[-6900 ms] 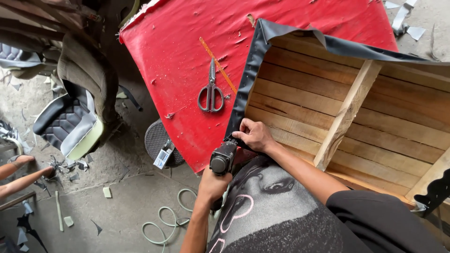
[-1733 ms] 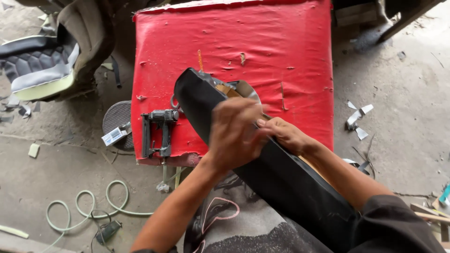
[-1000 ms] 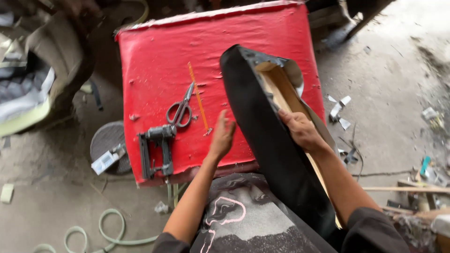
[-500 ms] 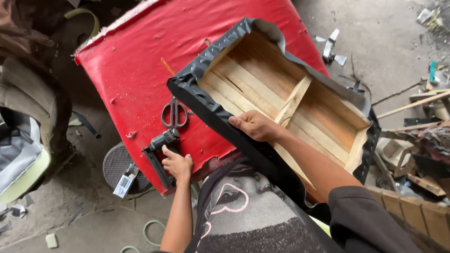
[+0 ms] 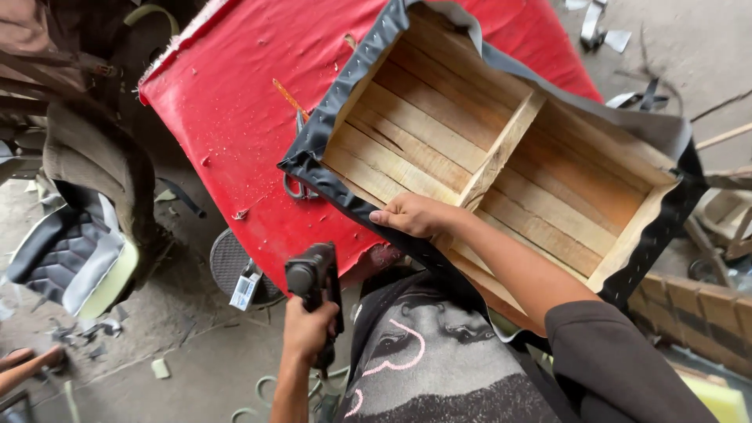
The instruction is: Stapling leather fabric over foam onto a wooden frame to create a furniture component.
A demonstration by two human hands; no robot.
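A wooden slatted frame (image 5: 501, 149) wrapped in black leatherette (image 5: 333, 117) lies open side up on a red padded surface (image 5: 235, 117). My right hand (image 5: 415, 215) presses the black covering onto the frame's near edge. My left hand (image 5: 309, 329) grips a black pneumatic staple gun (image 5: 313, 278), held just below the red surface's edge, a little left of the frame's corner. Scissors (image 5: 296, 184) lie on the red surface, partly hidden under the frame's left corner.
A black and pale green seat (image 5: 70, 251) stands at the left on the dusty concrete floor. A round black object (image 5: 235, 266) sits under the red surface. Offcuts (image 5: 603, 23) lie at the top right, wooden pieces (image 5: 728, 204) at the right. Another person's hand (image 5: 27, 364) shows at the bottom left.
The frame has been turned from standing on edge to lying open side up. My left hand picked the staple gun off the red surface and brought it below the frame's near corner.
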